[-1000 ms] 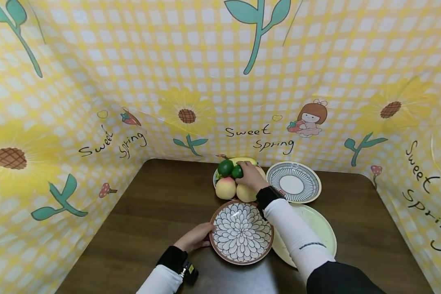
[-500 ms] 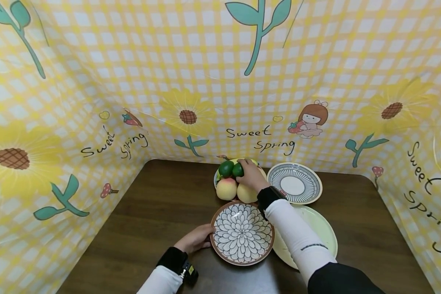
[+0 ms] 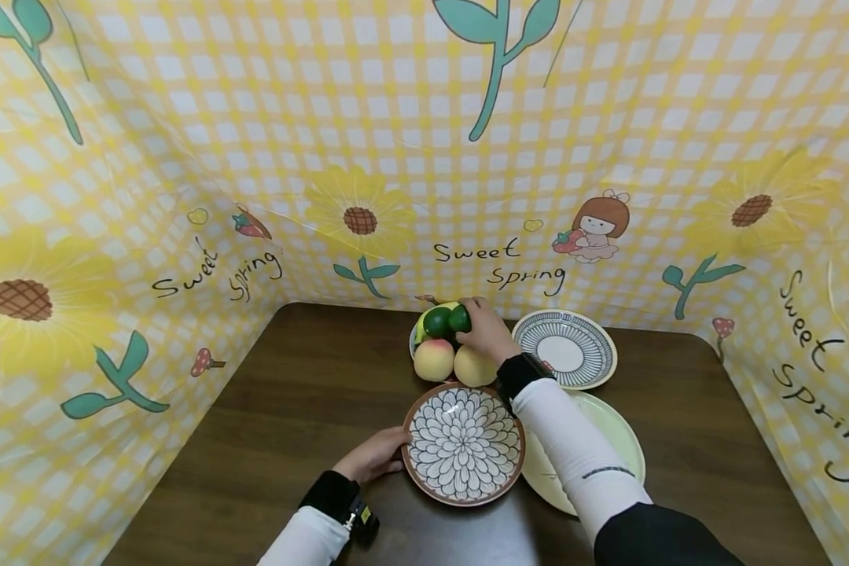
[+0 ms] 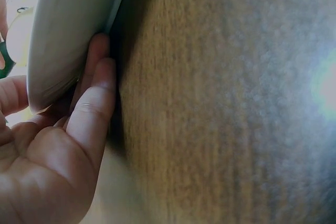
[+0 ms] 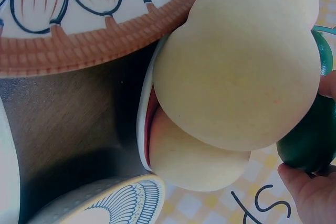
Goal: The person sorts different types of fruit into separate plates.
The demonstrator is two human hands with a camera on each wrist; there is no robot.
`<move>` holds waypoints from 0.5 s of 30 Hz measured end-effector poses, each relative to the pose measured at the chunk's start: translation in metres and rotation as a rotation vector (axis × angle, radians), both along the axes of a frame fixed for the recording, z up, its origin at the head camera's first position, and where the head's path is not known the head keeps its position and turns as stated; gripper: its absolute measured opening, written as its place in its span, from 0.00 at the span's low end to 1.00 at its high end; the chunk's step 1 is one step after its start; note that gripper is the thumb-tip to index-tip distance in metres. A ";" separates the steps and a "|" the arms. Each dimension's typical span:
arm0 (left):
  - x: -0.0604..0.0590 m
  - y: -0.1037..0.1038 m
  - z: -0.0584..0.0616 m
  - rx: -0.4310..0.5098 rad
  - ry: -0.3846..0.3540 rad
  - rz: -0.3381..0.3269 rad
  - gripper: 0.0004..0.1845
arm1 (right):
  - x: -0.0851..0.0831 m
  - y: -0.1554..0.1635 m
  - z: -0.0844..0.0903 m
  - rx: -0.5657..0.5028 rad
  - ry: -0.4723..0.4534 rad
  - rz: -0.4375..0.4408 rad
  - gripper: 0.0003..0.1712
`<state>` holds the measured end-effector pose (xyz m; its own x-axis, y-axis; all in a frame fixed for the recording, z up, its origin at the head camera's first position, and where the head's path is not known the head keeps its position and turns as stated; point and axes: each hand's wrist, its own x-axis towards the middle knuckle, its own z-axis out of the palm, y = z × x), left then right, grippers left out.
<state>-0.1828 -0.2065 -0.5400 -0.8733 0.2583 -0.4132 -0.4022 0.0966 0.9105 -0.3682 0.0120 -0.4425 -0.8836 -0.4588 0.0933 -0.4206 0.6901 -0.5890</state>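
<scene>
My left hand (image 3: 373,454) grips the left edge of a petal-patterned bowl (image 3: 463,444) with a brown rim. In the left wrist view its fingers (image 4: 94,108) lie under the bowl's pale outside (image 4: 68,35). My right hand (image 3: 488,330) reaches to the fruit at the back. It holds a smooth dark green lime-like fruit (image 3: 460,318) between thumb and fingers, seen also in the right wrist view. Beside it lies a second green fruit (image 3: 437,322). Two peaches (image 3: 435,360) sit in front, and something yellow (image 3: 449,306) shows behind. The dish (image 3: 413,346) under the fruit is mostly hidden.
A blue-lined plate (image 3: 566,350) stands at the back right. A pale green plate (image 3: 626,440) lies partly under my right forearm, close to the petal bowl. Yellow checked cloth surrounds the dark wooden table (image 3: 269,440) at the back and sides.
My right hand and the green fruit in it have risen slightly. The other green fruit looks slightly shifted and turned. My left hand stays on the bowl's edge.
</scene>
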 end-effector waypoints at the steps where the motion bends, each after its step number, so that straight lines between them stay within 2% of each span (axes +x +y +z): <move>1: 0.000 0.000 0.000 0.002 0.001 -0.001 0.27 | 0.001 0.001 0.001 0.004 0.014 0.001 0.39; 8: 0.000 0.000 0.002 -0.006 -0.002 -0.004 0.28 | 0.003 0.006 0.009 -0.015 0.019 -0.003 0.40; 15: 0.000 -0.003 0.001 -0.011 0.005 -0.026 0.28 | 0.008 0.015 0.026 0.003 0.083 -0.003 0.39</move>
